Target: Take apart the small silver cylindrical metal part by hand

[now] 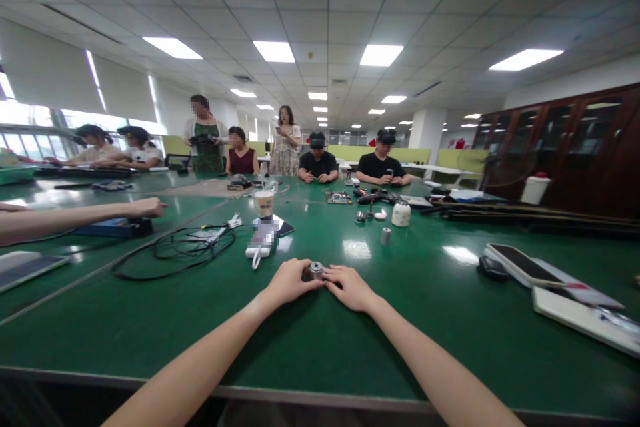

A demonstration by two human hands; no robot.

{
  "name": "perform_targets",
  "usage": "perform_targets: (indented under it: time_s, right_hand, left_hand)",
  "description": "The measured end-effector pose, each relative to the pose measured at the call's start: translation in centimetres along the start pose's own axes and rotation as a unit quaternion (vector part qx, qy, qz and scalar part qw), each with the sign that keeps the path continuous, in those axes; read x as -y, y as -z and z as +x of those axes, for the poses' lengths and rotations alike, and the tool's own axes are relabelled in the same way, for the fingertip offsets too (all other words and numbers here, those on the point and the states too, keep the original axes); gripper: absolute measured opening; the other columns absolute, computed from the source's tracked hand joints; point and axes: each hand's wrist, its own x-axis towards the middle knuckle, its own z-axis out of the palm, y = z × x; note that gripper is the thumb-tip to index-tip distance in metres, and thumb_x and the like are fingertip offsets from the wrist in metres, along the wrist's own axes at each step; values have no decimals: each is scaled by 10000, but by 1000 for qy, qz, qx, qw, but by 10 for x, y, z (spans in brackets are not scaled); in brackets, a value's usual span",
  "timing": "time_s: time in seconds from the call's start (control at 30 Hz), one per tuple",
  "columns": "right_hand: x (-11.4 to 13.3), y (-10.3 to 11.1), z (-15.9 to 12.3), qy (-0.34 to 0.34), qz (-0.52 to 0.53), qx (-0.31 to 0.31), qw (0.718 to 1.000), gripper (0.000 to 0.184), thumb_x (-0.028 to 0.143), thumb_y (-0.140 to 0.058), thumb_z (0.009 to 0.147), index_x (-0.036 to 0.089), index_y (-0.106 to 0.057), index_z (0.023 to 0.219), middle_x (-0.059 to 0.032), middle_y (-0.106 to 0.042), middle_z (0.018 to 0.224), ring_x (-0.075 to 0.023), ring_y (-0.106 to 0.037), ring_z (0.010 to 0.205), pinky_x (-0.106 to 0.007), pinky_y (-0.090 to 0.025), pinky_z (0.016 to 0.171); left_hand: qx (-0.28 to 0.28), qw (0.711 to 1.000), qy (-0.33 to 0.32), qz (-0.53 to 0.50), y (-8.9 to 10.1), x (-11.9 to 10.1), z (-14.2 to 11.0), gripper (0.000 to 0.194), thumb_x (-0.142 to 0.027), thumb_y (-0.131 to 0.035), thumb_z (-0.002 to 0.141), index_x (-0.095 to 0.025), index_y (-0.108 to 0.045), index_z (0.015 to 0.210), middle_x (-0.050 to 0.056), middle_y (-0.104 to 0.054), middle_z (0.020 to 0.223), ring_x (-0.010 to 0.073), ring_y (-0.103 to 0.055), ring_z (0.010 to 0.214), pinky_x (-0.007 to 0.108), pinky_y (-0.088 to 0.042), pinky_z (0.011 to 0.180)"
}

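A small silver metal cylinder [316, 269] with a round hole in its top stands upright on the green table in front of me. My left hand [291, 282] curls round its left side, thumb and fingers closed on it. From the right, the fingertips of my right hand [351, 287] press against the same cylinder, its thumb low near the base. The lower part of the cylinder is partly hidden by my fingers. A second, similar metal cylinder [385, 235] stands farther off to the right, apart from both hands.
Ahead left are a lidded cup [264, 203], a white power bank [260, 245] and coiled black cable [175, 247]. A white jar [401, 214] and circuit board [339, 197] lie beyond. Phone-like devices [525, 265] sit at right. Another person's arm [100, 217] reaches in from the left.
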Motion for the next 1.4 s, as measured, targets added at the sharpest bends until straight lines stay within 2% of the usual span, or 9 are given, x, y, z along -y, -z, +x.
perform_targets:
  time_s: [0.1,0.2,0.33,0.43,0.57,0.7,0.83,1.0,1.4]
  right_hand:
    - [-1,2,0,-10,-4,-21,1000,191,249,-610,921,243,-718,1078,-40,-732,1112,-220,-649,1065,-426,-474,963]
    - [-4,6,-1,-49,-10,-70,996,171,309,-611,939,176,-698,1001,-42,-724,978,-184,-676,902,-404,-525,865]
    - [-7,21,-4,-82,-2,-157,984,185,294,-579,958,173,-683,1051,-59,-716,1017,-193,-675,928,-408,-529,865]
    - [-2,38,-8,-61,19,-195,979,195,238,-579,934,209,-720,1066,-69,-748,1016,-216,-684,949,-413,-518,902]
    - [14,54,-13,-1,48,-176,983,172,232,-639,862,277,-768,967,-21,-779,915,-221,-705,883,-446,-462,997]
    - [25,59,-16,30,63,-136,988,175,224,-648,830,273,-781,933,-27,-782,858,-222,-710,819,-403,-524,885]
    - [28,62,-17,39,68,-133,988,185,214,-632,829,259,-783,925,-38,-781,848,-221,-702,800,-364,-538,787]
    - [30,66,-17,56,71,-124,988,187,202,-636,812,275,-783,903,-20,-784,858,-213,-704,812,-378,-519,847]
    - [29,60,-18,37,53,-102,993,209,218,-629,843,290,-777,972,-29,-778,888,-224,-685,849,-378,-514,831]
  left_hand:
    - [-4,1000,1,-6,-1,1,0,340,-523,-676,777,-199,-694,877,48,-734,842,242,-659,804,275,-439,696]
    - [-1,1000,-10,-19,-2,-1,-1,337,-515,-678,786,-198,-696,897,43,-734,848,237,-656,811,276,-435,709]
    - [15,998,-43,-50,-6,-16,-4,310,-491,-675,814,-203,-705,924,25,-735,876,216,-651,831,264,-433,747]
    - [29,995,-66,-69,-11,-29,-6,311,-499,-673,821,-207,-708,922,14,-732,877,204,-650,830,254,-431,745]
    - [40,992,-82,-83,-15,-37,-7,319,-513,-676,822,-210,-711,917,5,-734,870,200,-649,831,256,-429,765]
    - [44,992,-82,-86,-16,-35,-6,324,-514,-680,819,-204,-715,906,12,-736,868,205,-642,835,260,-431,769]
    - [46,991,-87,-88,-16,-33,-6,315,-504,-681,823,-204,-718,913,11,-736,871,209,-636,848,259,-426,775]
    - [46,990,-94,-92,-16,-34,-6,293,-477,-688,828,-218,-719,961,6,-738,899,204,-635,857,256,-417,774]
    - [44,991,-92,-89,-17,-33,-6,293,-485,-690,824,-209,-714,918,13,-735,884,206,-633,852,257,-420,769]
